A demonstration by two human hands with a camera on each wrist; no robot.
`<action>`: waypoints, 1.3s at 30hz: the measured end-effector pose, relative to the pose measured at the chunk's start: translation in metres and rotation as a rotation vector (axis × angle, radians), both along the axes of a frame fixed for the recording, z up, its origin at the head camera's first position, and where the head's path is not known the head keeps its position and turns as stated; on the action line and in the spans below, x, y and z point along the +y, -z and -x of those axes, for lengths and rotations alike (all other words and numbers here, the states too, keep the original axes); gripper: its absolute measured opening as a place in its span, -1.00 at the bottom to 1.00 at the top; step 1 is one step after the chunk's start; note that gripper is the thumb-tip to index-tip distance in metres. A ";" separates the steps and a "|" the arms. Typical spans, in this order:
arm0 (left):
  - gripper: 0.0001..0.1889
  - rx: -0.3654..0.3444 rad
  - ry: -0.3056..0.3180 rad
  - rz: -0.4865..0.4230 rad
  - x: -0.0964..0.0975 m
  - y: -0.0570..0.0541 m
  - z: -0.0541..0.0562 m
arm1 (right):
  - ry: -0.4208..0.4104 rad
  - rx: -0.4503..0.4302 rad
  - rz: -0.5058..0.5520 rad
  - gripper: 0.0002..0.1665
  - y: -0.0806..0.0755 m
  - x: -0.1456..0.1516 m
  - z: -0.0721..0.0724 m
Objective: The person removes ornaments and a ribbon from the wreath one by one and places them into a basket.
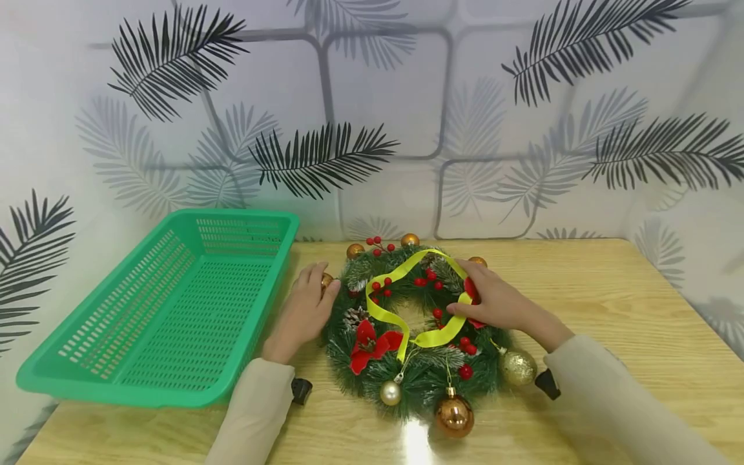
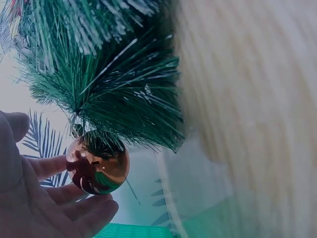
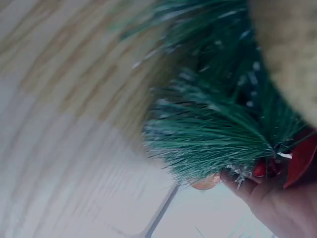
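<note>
A green Christmas wreath (image 1: 418, 381) lies on the table, with red flowers (image 1: 372, 345), red berries, pine cones and a loop of yellow ribbon (image 1: 386, 314) on top. My left hand (image 1: 302, 310) is at its left side. In the left wrist view, the loosely bent fingers touch a shiny copper bauble (image 2: 99, 166) hanging from the wreath, and the thumb stands apart from it. My right hand (image 1: 494, 300) grips the wreath's right side by a red flower, thumb toward the ring's middle beside the ribbon. The right fingertips are partly hidden among needles.
A green plastic basket (image 1: 244, 361) stands left of the wreath, close to my left forearm. Around the wreath hang a copper bauble (image 1: 455, 415), a small pale gold one (image 1: 390, 392) and a glittery gold one (image 1: 518, 367). A leaf-patterned wall (image 1: 383, 194) rises behind the wooden table (image 1: 616, 297).
</note>
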State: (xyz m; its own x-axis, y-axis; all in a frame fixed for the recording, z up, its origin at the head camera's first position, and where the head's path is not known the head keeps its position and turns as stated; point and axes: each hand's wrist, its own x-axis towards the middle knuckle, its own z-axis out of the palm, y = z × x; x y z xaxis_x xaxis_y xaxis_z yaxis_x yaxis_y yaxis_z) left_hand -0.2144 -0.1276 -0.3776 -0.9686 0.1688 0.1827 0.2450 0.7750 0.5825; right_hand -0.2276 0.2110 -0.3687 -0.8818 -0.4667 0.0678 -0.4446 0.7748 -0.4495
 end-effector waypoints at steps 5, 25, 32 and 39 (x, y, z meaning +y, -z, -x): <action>-0.46 0.020 0.010 -0.036 -0.001 0.002 0.001 | 0.015 -0.007 0.008 0.03 -0.006 0.002 -0.005; -0.51 0.025 -0.042 -0.073 -0.004 0.005 0.003 | 0.323 0.061 0.137 0.05 -0.028 -0.045 -0.101; -0.49 0.036 -0.069 -0.082 -0.005 0.007 0.003 | 0.416 0.020 0.157 0.10 -0.021 -0.063 -0.106; -0.55 0.055 -0.028 -0.094 -0.007 0.009 0.006 | 0.416 -0.088 0.139 0.15 -0.015 -0.062 -0.099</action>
State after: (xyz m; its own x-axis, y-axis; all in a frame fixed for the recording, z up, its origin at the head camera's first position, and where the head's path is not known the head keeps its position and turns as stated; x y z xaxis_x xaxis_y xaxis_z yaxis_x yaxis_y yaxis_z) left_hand -0.2201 -0.1345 -0.3861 -0.9606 0.1214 0.2499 0.2579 0.7244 0.6393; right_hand -0.1287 0.1493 -0.3535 -0.9978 -0.0629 0.0214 -0.0636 0.8092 -0.5840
